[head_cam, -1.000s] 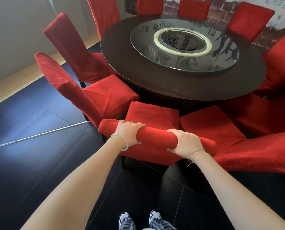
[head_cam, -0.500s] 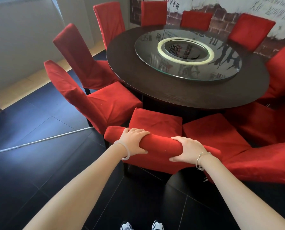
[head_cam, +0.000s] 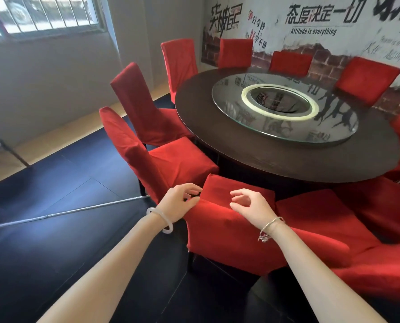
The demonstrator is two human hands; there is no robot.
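Observation:
A red-covered chair [head_cam: 220,231] stands right in front of me, its seat tucked under the round dark table [head_cam: 275,159]. My left hand [head_cam: 180,203] hovers at the left end of the chair's backrest top, fingers loosely curled, fingertips at the fabric's edge. My right hand [head_cam: 252,206] is lifted just above the backrest top, fingers relaxed and holding nothing.
Several more red-covered chairs [head_cam: 168,159] ring the table, close on both sides of mine. A glass turntable [head_cam: 285,108] sits on the table's middle. A metal strip [head_cam: 66,213] crosses the dark floor at left. A window and a wall with lettering lie beyond.
Both hands have let go of the backrest top, which they gripped before, and now sit loosely above it. My view has tilted upward, showing more of the room.

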